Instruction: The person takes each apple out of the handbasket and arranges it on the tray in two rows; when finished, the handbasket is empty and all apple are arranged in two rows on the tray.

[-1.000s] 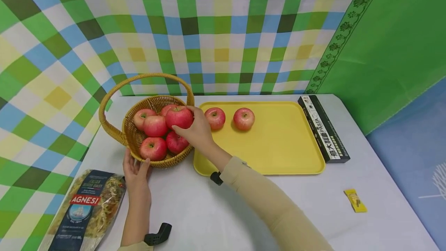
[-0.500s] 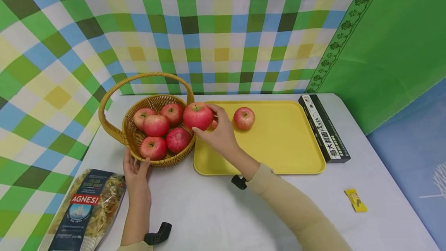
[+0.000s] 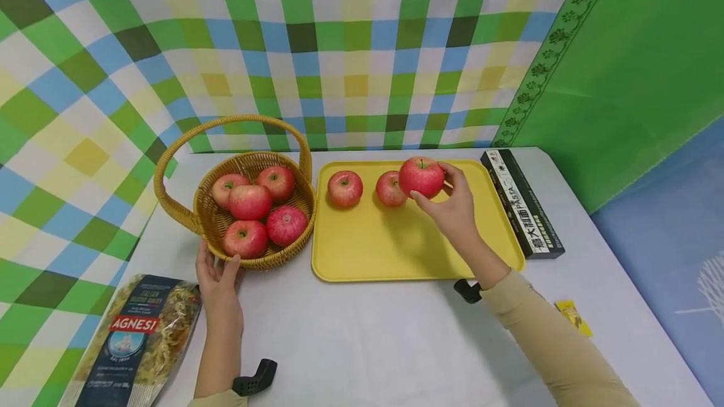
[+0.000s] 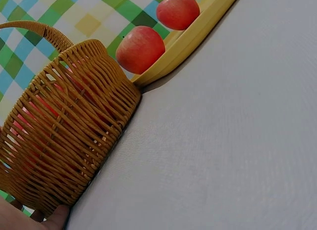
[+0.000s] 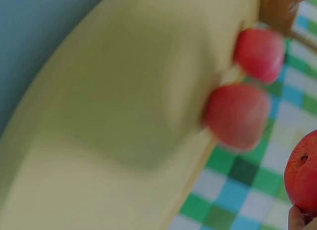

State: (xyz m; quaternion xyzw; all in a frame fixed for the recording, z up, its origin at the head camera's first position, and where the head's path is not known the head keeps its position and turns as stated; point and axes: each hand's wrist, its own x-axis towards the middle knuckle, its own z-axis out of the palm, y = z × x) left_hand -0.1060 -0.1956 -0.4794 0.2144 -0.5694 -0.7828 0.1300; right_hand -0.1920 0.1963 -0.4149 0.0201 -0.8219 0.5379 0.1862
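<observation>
My right hand (image 3: 452, 206) holds a red apple (image 3: 421, 177) between thumb and fingers, raised over the yellow tray (image 3: 362, 250). Two more apples sit on the tray: one apple (image 3: 345, 189) at its left end, the other apple (image 3: 390, 189) partly behind the held one. Left of the tray stands a wicker basket (image 3: 277, 261) with a tall arched handle and several apples (image 3: 251, 202) inside. My left hand (image 3: 217, 281) holds the basket's front left side, thumb against the wall; the left wrist view shows the weave (image 4: 74, 121) and fingertips low at its base.
A bag of Agnesi pasta (image 3: 132, 338) lies at the front left. Against the tray's right edge lies a black pasta box (image 3: 523, 203), with a small yellow packet (image 3: 573, 317) nearer the front right. A checked cloth (image 3: 362, 49) hangs behind the table.
My right hand has carried the apple out of the basket and rightward over the tray, past the two apples there. My left hand has stayed at the basket.
</observation>
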